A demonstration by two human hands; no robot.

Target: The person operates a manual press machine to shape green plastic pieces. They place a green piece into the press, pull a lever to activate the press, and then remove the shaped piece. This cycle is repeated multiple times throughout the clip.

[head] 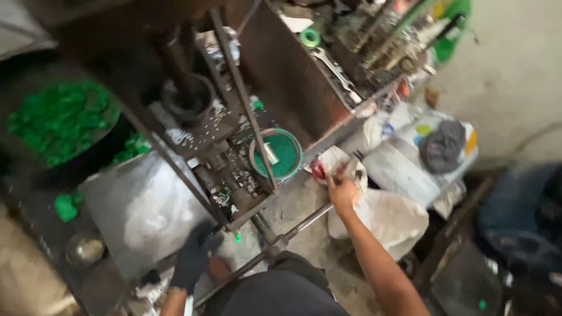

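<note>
My right hand [341, 188] reaches forward and grips a crumpled white cloth or bag [338, 161] with a red patch, just right of a round bowl of green granules [277, 153] that has a small metal scoop in it. My left hand [193, 257], in a dark glove, rests low beside a grey sheet-metal chute [140, 205] at the foot of a rusty machine frame [234, 88]. Whether the gloved hand holds anything is unclear.
A heap of green plastic pieces [58, 120] lies at the left. A cluttered metal tray with a wrench [333, 67] and tape roll [310, 37] sits at the top. White sacks [404, 169] and a dark rag [442, 146] lie right; a steel bar [293, 231] crosses below.
</note>
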